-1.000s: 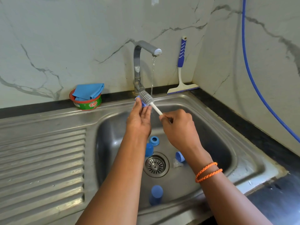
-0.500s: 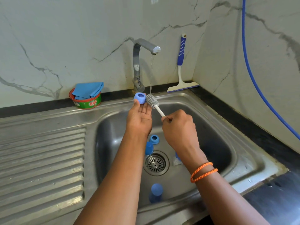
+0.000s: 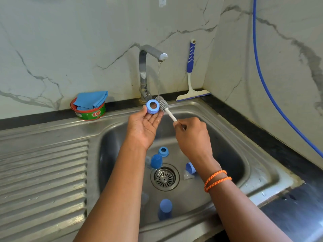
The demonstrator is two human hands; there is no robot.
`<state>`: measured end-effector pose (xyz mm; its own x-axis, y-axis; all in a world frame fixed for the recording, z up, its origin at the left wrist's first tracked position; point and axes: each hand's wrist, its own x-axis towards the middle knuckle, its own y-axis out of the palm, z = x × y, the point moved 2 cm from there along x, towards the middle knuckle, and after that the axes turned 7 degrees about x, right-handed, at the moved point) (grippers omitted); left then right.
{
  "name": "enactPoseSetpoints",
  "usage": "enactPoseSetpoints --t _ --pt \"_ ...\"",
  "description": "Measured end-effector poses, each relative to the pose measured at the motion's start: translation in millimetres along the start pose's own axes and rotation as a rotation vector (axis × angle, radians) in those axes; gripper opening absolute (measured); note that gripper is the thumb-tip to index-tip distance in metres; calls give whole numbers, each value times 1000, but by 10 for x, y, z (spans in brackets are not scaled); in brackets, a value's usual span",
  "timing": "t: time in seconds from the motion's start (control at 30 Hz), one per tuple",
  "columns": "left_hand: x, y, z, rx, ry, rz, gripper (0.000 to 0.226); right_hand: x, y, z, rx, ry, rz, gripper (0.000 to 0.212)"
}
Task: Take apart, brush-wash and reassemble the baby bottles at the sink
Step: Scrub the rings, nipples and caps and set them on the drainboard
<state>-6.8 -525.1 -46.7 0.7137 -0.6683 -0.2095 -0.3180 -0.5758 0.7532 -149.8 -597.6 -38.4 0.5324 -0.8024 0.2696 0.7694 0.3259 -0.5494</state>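
steel sink (image 3: 258, 165) set in dark surface (image 3: 297, 165), ribbed drainboard (image 3: 43, 180) on left. in basin, around drain strainer (image 3: 164, 177): blue collar ring (image 3: 163, 151) at back, blue cap (image 3: 156, 161) just left of drain, another blue piece (image 3: 190, 168) on right with clear teat (image 3: 188, 175) beside it, blue cap (image 3: 165, 209) near front wall. on back ledge: soap tub (image 3: 90, 113) holding folded blue cloth (image 3: 91, 100), tap (image 3: 146, 75) running, squeegee (image 3: 191, 81) leaning on wall in corner.

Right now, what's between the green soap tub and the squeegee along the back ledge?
In the head view, the tap's base stands between the soap tub and squeegee.
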Motion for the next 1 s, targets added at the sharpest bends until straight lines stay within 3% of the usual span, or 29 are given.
enactPoseSetpoints --t 0.43,0.6,0.77,1.0 --pt "-8 53 -20 84 -11 4 12 48 -47 20 -107 -89 -14 40" --pt "60 16 -62 320 99 -28 8 52 -104 37 -140 -115 17 32" --pt "128 -31 -49 589 261 -123 20 40 -95 43 -147 -125 39 29" --pt "143 -51 -10 588 293 -245 24 28 -126 63 -112 -150 62 31"
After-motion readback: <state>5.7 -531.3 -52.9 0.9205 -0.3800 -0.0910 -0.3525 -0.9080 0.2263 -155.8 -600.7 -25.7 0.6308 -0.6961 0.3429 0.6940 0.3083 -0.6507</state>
